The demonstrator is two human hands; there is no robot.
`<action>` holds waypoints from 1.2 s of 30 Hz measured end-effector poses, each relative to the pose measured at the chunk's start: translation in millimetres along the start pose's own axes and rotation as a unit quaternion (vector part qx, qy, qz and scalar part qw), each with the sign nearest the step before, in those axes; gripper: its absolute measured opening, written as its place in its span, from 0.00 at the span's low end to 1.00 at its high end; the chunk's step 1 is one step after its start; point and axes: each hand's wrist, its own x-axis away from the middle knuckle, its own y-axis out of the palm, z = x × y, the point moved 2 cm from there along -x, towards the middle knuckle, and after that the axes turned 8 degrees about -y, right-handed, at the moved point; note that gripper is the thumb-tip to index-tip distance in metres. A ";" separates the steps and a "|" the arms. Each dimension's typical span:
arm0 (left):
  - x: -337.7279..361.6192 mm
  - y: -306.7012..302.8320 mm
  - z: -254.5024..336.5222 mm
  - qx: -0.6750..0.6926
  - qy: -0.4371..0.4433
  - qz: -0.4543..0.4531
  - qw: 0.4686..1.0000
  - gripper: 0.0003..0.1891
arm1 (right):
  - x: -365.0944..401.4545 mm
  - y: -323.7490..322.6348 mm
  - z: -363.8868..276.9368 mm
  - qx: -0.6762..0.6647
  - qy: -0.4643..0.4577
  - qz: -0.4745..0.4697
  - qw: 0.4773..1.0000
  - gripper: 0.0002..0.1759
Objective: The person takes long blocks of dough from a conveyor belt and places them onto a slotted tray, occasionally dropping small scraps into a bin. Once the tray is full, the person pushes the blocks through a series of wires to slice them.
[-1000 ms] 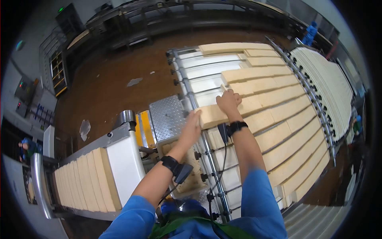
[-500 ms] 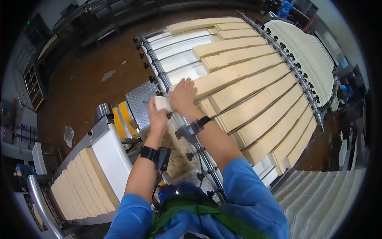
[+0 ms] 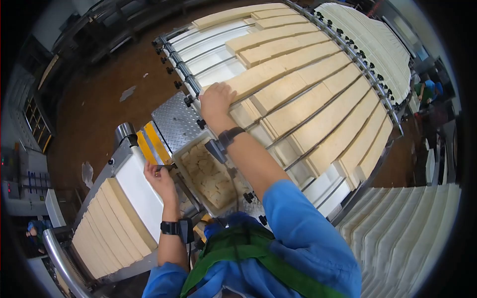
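Note:
My right hand [image 3: 216, 102] lies over the near end of a long pale slab [image 3: 268, 74] on the conveyor, its fingers bent against the slab; what they grip is hard to make out. Several similar slabs rest in lanes divided by thin metal rods. Beside the white edge of the left belt [image 3: 141, 181], my left hand [image 3: 160, 180] is held palm up with fingers apart and nothing in it. Between my arms stands a bin [image 3: 180, 164] with many pale pieces inside.
A row of upright slabs [image 3: 112, 231] stands on the left belt. Yellow strips [image 3: 158, 144] and a diamond-plate step [image 3: 176, 119] are beyond the bin. White cloth-like layers [image 3: 402, 233] are at right. A co-worker [image 3: 431, 92] is at far right.
My left hand has moved down and left, away from the conveyor, and no longer holds the white piece. My right hand remains at the slab's end. The view has shifted.

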 end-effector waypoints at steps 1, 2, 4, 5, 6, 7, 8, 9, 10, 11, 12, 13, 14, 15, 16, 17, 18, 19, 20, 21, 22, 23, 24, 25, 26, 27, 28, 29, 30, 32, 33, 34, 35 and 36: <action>4.3 -9.3 -1.1 -0.003 -0.001 0.011 1.000 0.28 | 1.0 -5.9 0.7 -0.006 0.007 -0.010 1.000 0.36; 9.4 -17.8 -2.5 -0.005 -0.002 0.023 1.000 0.27 | 2.3 -10.6 2.4 -0.011 0.014 -0.019 1.000 0.36; 19.8 -39.8 -4.3 -0.036 0.010 0.042 0.998 0.27 | 2.7 -3.3 7.7 0.008 0.026 -0.019 0.999 0.34; 23.5 -51.1 -8.3 -0.039 0.011 0.048 0.998 0.27 | 1.7 -0.5 8.7 0.016 0.030 -0.019 0.999 0.33; 27.3 -63.1 -13.1 -0.043 0.011 0.055 0.998 0.26 | 1.1 -3.6 8.4 -0.002 0.024 -0.032 0.999 0.29; 31.8 -75.4 -16.7 -0.048 0.010 0.063 0.997 0.26 | 1.2 -6.8 8.2 -0.021 0.018 -0.047 0.999 0.25; 36.8 -86.4 -19.3 -0.053 0.005 0.072 0.996 0.26 | 2.8 -8.6 7.1 -0.040 0.010 -0.061 0.997 0.21; 42.4 -97.5 -20.6 -0.062 0.011 0.080 0.995 0.26 | 5.3 -5.7 5.6 -0.050 -0.002 -0.048 0.998 0.21; 47.7 -107.7 -21.6 -0.069 0.017 0.088 0.994 0.26 | 7.2 -0.7 4.7 -0.060 -0.014 -0.033 0.998 0.21; 52.7 -116.4 -22.3 -0.076 0.023 0.096 0.992 0.26 | 8.8 1.5 3.7 -0.069 -0.028 -0.019 0.997 0.21; 57.0 -124.8 -22.5 -0.071 0.023 0.108 0.991 0.25 | 13.9 -13.7 3.5 -0.146 -0.034 -0.005 0.989 0.22; 61.0 -135.1 -23.9 -0.071 0.024 0.113 0.991 0.25 | 22.7 -30.8 7.8 -0.223 -0.041 0.009 0.974 0.23; 64.7 -147.2 -26.0 -0.071 0.024 0.118 0.990 0.24 | 34.5 -44.8 13.0 -0.298 -0.047 0.020 0.953 0.24; 67.3 -159.1 -28.4 -0.071 0.025 0.122 0.990 0.24 | 48.7 -51.9 19.9 -0.318 -0.048 0.089 0.943 0.28; 69.9 -169.1 -30.8 -0.074 0.045 0.134 0.987 0.24 | 64.7 -59.6 28.9 -0.336 -0.050 0.158 0.927 0.32; 73.4 -177.0 -31.9 -0.072 0.037 0.141 0.987 0.24 | 82.4 -73.8 38.1 -0.351 -0.035 0.180 0.918 0.32; 78.4 -185.0 -30.7 -0.071 0.028 0.148 0.986 0.24 | 99.6 -88.3 50.1 -0.366 -0.018 0.200 0.909 0.33; 82.6 -193.9 -31.3 -0.071 0.020 0.154 0.985 0.24 | 113.9 -87.8 67.4 -0.323 -0.008 0.166 0.932 0.33; 84.8 -201.7 -35.0 -0.077 0.019 0.158 0.984 0.24 | 124.2 -81.4 86.9 -0.280 0.001 0.133 0.951 0.34; 87.1 -207.3 -38.8 -0.079 0.018 0.159 0.984 0.24 | 133.3 -70.7 106.0 -0.237 -0.015 0.117 0.964 0.35; 89.6 -213.2 -42.0 -0.081 0.016 0.158 0.984 0.24 | 139.9 -64.8 119.8 -0.194 -0.030 0.102 0.975 0.36; 90.5 -216.6 -42.7 -0.083 0.017 0.157 0.984 0.24 | 139.7 -68.2 125.5 -0.142 -0.026 0.098 0.985 0.36; 91.6 -217.9 -42.2 -0.081 0.010 0.155 0.984 0.24 | 137.5 -71.2 129.0 -0.090 -0.023 0.095 0.991 0.37; 93.7 -214.6 -38.3 -0.080 0.002 0.154 0.985 0.24 | 135.1 -73.8 133.0 -0.037 -0.019 0.092 0.995 0.37; 95.0 -213.2 -35.3 -0.079 -0.005 0.153 0.985 0.24 | 133.4 -75.3 135.4 -0.035 -0.019 0.080 0.996 0.37; 94.8 -213.3 -33.5 -0.076 -0.008 0.151 0.986 0.24 | 131.8 -76.2 136.7 -0.033 -0.017 0.068 0.997 0.38; 95.4 -213.9 -32.4 -0.073 -0.013 0.149 0.986 0.24 | 131.8 -77.1 138.5 -0.030 -0.016 0.055 0.998 0.38; 96.6 -217.3 -32.2 -0.070 -0.017 0.147 0.986 0.24 | 134.1 -77.6 138.9 -0.029 -0.019 0.049 0.998 0.38; 97.7 -218.8 -32.6 -0.065 -0.020 0.146 0.987 0.24 | 134.6 -76.5 140.4 -0.029 -0.023 0.043 0.998 0.39; 100.7 -224.9 -35.0 -0.056 -0.025 0.145 0.987 0.24 | 132.7 -75.3 140.7 -0.020 -0.024 0.015 0.999 0.41; 101.3 -230.3 -37.6 -0.053 -0.026 0.145 0.988 0.24 | 131.0 -75.2 139.8 -0.011 -0.019 -0.008 1.000 0.43; 102.2 -235.6 -41.5 -0.049 -0.028 0.144 0.988 0.24 | 129.3 -75.4 138.1 -0.001 -0.014 -0.031 0.999 0.44; 105.1 -241.4 -45.2 -0.046 -0.031 0.142 0.988 0.24 | 130.0 -75.6 135.5 0.038 -0.015 -0.059 0.997 0.47; 107.9 -247.8 -47.2 -0.058 -0.033 0.143 0.987 0.24 | 131.1 -77.0 131.5 0.077 -0.014 -0.087 0.993 0.49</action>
